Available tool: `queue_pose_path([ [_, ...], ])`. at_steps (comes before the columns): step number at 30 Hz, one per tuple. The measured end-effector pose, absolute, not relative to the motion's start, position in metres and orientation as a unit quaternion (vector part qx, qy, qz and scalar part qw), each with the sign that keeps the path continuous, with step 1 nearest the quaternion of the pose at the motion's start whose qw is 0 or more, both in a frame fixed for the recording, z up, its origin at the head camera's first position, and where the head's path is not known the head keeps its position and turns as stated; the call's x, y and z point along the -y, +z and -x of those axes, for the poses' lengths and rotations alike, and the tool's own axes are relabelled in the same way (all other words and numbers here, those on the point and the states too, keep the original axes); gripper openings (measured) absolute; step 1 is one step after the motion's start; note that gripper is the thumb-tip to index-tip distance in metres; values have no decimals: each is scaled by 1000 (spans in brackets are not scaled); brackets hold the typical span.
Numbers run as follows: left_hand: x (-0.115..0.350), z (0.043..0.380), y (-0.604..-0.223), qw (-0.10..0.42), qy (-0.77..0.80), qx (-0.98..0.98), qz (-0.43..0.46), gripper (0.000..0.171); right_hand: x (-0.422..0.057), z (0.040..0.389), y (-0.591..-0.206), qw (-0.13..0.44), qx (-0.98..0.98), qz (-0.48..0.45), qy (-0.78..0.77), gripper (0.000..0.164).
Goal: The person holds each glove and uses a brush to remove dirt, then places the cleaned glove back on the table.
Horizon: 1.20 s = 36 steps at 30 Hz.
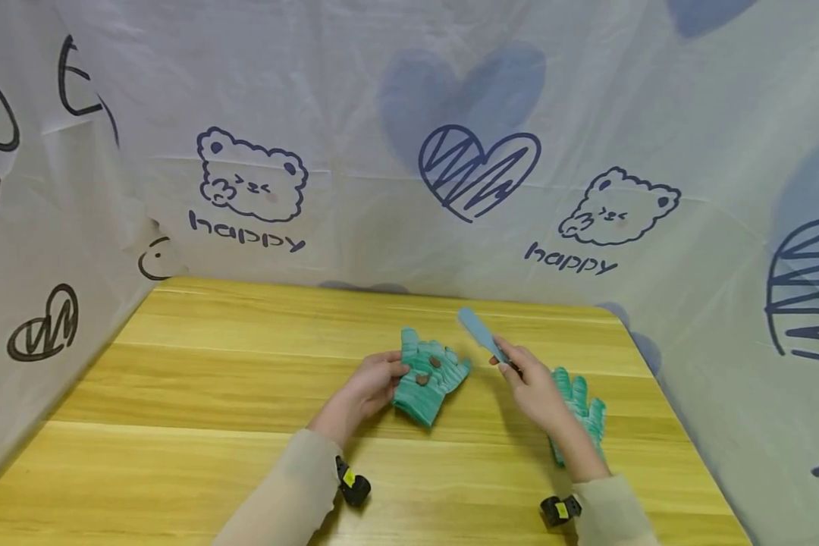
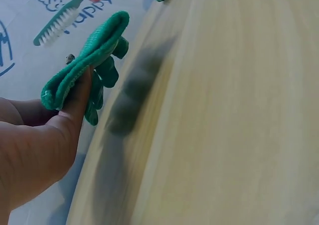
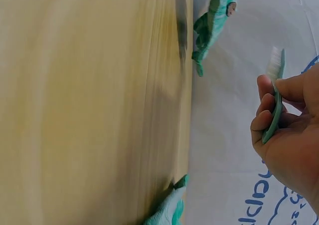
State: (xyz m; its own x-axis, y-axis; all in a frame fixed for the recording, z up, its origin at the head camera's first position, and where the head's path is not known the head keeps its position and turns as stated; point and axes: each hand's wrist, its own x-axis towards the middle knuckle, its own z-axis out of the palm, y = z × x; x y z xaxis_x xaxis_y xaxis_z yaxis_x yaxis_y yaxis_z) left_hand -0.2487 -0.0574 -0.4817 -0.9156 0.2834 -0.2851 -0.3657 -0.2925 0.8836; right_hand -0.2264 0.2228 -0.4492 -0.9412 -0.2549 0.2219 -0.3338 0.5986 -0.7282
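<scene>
A green knitted glove (image 1: 419,394) with brown lumps (image 1: 422,379) on its upper face is held above the table by my left hand (image 1: 375,381). In the left wrist view the thumb and fingers pinch the glove (image 2: 84,60) near its cuff. My right hand (image 1: 532,387) grips a blue-green brush (image 1: 476,327) by its handle, just right of the held glove and apart from it. White bristles (image 3: 274,63) show on the brush in the right wrist view. A second green glove (image 1: 595,417) lies on the table, partly hidden beneath my right forearm.
The yellow wood-grain table (image 1: 246,364) reaches back to a pale cloth wall (image 1: 355,152) printed with bears and hearts. More of that cloth closes in the left and right sides. Each wrist wears a small black camera (image 1: 355,489).
</scene>
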Motion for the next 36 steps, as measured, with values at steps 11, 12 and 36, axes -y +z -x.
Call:
queue_pose_path([
  [11, 73, 244, -469, 160, 844, -512, 25, 50, -204, 220, -445, 87, 877, -184, 436, 50],
  [12, 75, 243, -467, 158, 844, -512, 19, 50, -202, 219, -444, 92, 875, -186, 438, 50],
  [36, 101, 223, -445, 151, 873, -463, 14, 30, -160, 212, -430, 130, 860, -255, 422, 49],
])
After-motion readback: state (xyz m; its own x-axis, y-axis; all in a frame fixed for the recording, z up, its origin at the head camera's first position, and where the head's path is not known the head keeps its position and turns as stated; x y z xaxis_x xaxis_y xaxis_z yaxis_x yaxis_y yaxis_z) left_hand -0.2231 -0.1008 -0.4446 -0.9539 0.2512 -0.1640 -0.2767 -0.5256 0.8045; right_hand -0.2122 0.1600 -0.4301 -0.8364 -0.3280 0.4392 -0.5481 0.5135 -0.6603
